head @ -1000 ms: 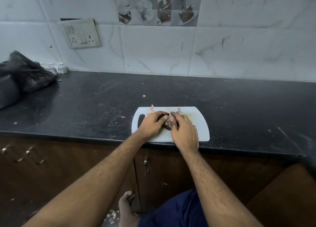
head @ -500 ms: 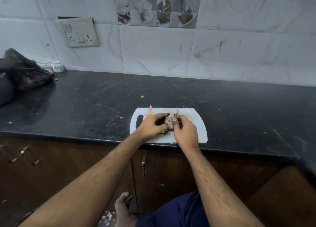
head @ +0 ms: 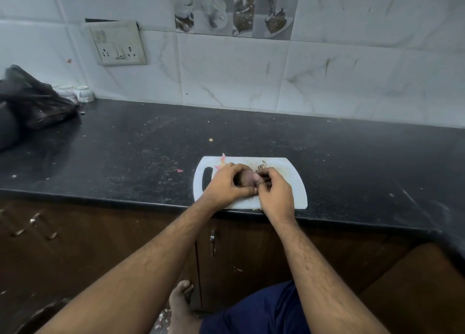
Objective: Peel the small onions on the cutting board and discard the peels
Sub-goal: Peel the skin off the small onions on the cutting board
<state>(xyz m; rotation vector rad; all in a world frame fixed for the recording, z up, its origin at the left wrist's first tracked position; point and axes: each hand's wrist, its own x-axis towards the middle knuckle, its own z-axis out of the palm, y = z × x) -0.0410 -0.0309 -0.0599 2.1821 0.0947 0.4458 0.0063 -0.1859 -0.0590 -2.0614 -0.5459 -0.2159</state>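
A white cutting board point(head: 297, 182) lies at the front edge of the black counter. Over its middle, my left hand point(head: 226, 182) grips a small purple-brown onion point(head: 246, 177), fingers curled round it. My right hand point(head: 275, 191) meets it from the right and pinches the onion's skin with thumb and fingertips. Most of the onion is hidden between the two hands. Dry brown peel point(head: 261, 167) lies on the board just behind my right hand, and pink peel scraps point(head: 221, 161) sit at the board's far left corner.
The black counter point(head: 125, 152) carries small peel bits point(head: 179, 170). A dark plastic bag point(head: 32, 102) and white cups point(head: 83, 93) sit at the far left by the tiled wall. Brown cabinets point(head: 75, 245) stand below; peel scraps lie on the floor beside my foot point(head: 181, 306).
Both hands stayed over the board. The onion turned between my fingers, showing more of its purple side, and my right fingers shifted their pinch on the skin.
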